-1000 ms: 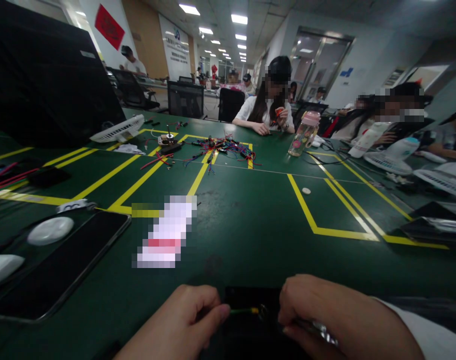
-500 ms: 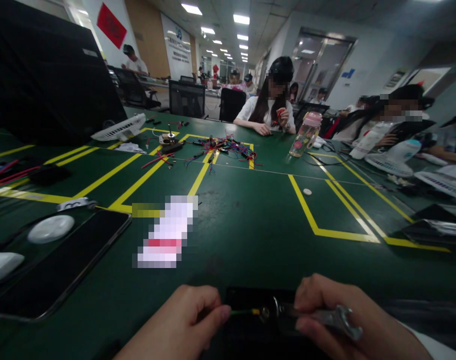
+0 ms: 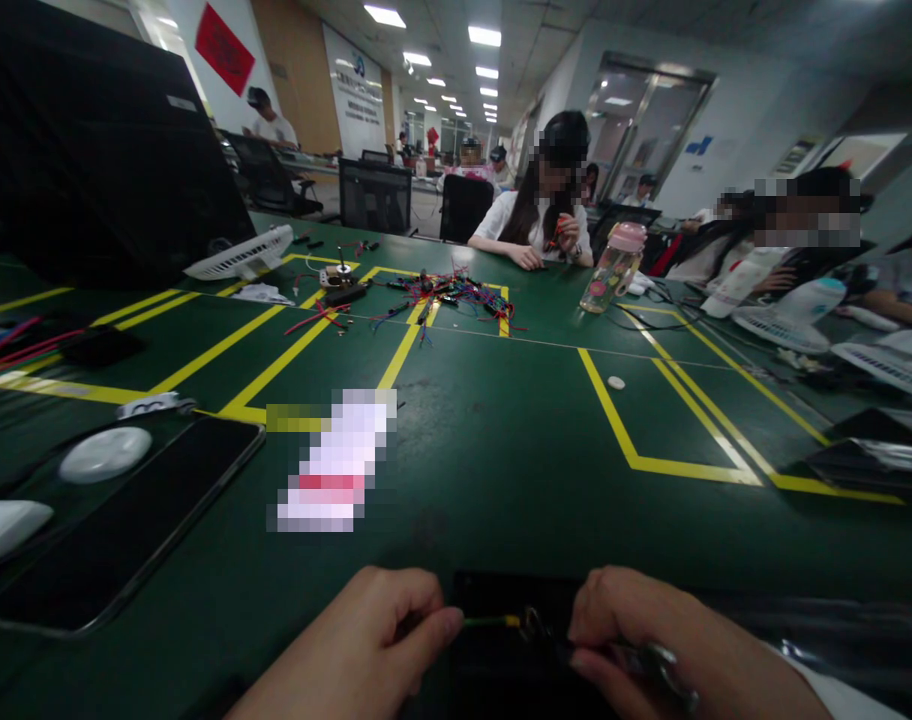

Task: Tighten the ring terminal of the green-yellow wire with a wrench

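The left hand [image 3: 366, 635] has its fingers together, thumb and forefinger pinched on a thin green wire [image 3: 490, 622]. The wire runs right from those fingertips to a yellow sleeve [image 3: 512, 621], with a small metal ring [image 3: 529, 622] just beside it. The right hand [image 3: 651, 630] has its fingers closed around a shiny metal tool [image 3: 673, 675], whose curved end shows on the far side from the ring; the ring lies between the two sets of fingers.

Beneath both sets of fingers is a black object [image 3: 493, 590], too dark to tell whether it is a container or holds anything. Well beyond the right fingers, a clear patterned bottle [image 3: 612, 268] with a pink lid stands on the desk [image 3: 486, 460]; I cannot tell if there is liquid inside. Farther right of them, a white bottle [image 3: 745, 280] leans, its contents hidden.

Ahead of the left fingers lies a blurred-out pale rectangle [image 3: 340, 460], with a dark phone [image 3: 133, 525] to their left. Tangled wires [image 3: 456, 292] lie far beyond the fingers, loose on the desk.
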Action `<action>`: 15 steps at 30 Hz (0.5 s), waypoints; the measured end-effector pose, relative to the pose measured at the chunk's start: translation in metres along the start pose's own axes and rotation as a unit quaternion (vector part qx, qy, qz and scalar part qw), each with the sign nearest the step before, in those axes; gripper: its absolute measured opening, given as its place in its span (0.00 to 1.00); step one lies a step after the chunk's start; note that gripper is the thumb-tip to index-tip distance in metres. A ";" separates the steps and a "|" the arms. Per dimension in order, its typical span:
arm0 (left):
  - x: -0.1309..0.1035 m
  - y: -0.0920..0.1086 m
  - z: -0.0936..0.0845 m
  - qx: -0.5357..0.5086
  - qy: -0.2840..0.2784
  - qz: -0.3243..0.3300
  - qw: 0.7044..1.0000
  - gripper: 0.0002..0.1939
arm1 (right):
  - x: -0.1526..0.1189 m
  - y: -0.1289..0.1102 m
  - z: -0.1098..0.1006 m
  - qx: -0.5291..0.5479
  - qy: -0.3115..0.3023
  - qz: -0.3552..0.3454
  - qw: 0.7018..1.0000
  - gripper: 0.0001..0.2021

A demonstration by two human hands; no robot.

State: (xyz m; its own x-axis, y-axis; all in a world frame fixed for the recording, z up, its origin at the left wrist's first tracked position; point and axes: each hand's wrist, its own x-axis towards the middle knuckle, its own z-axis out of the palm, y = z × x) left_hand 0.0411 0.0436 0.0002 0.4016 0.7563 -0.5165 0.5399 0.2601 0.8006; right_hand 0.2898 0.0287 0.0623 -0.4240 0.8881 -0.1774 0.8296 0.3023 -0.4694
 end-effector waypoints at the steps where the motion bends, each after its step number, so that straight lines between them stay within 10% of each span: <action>1: 0.000 -0.001 0.000 0.001 0.002 0.001 1.000 0.19 | 0.001 0.000 -0.001 -0.002 -0.003 -0.003 1.000 0.07; 10: -0.001 0.005 -0.001 -0.002 -0.012 0.004 1.000 0.18 | 0.017 0.000 -0.029 0.006 -0.098 -0.136 0.986 0.09; 15: 0.000 0.004 -0.001 0.002 -0.013 0.000 1.000 0.18 | 0.014 0.004 -0.034 0.053 -0.037 -0.071 0.995 0.05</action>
State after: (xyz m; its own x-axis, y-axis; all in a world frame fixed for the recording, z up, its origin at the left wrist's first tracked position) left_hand 0.0421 0.0449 0.0036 0.4204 0.7404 -0.5245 0.5427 0.2580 0.7993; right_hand 0.2995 0.0546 0.0875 -0.5637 0.8094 -0.1645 0.7181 0.3817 -0.5819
